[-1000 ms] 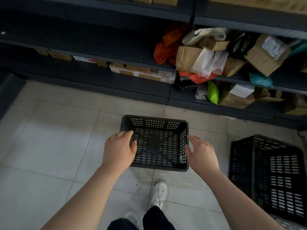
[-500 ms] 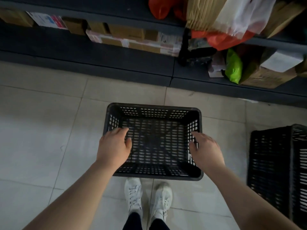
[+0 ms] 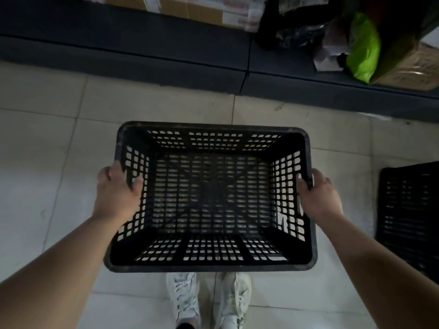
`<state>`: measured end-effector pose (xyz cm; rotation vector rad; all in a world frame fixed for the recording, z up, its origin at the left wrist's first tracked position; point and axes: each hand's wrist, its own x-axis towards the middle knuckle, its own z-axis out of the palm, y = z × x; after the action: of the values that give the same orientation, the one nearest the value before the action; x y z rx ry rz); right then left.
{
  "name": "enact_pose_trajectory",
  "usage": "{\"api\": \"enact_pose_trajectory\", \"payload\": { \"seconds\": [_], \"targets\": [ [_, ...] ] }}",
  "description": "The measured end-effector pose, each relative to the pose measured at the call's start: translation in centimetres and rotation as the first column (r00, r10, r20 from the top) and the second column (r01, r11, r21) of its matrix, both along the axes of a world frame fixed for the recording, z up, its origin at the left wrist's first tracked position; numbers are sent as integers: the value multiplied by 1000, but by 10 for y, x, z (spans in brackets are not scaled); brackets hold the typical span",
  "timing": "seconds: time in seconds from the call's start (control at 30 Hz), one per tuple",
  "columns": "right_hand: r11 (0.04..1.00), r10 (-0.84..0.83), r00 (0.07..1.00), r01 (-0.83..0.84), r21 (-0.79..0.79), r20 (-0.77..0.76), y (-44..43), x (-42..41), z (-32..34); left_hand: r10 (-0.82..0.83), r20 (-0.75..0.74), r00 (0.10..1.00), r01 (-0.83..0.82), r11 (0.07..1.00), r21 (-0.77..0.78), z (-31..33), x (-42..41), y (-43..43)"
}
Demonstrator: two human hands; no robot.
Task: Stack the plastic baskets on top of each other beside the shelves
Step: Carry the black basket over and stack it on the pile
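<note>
Basket: black, with walls and base pierced by a regular grid of small rectangular holes. Right of it, second basket: black, slotted. Beneath it, floor: pale beige tiles with thin darker joints. Beyond it, shelf: dark slate grey; bag: lime green; carton: brown. Nearer than it, shoes: white.
</note>
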<state>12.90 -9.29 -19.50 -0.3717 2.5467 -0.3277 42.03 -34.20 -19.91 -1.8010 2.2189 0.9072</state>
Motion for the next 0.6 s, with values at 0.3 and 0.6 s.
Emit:
{"api": "enact_pose_trajectory", "payload": {
  "seconds": [0.3,0.6],
  "targets": [
    [779,-545,744,620,-95,385,5,-18,-39,345,-132,929,-302,915,267,-41,28,-21],
    [707,-541,628,700,-102,559,13,-14,-53,563,-242,790,-392,768,507,-54,40,-25]
  ]
}}
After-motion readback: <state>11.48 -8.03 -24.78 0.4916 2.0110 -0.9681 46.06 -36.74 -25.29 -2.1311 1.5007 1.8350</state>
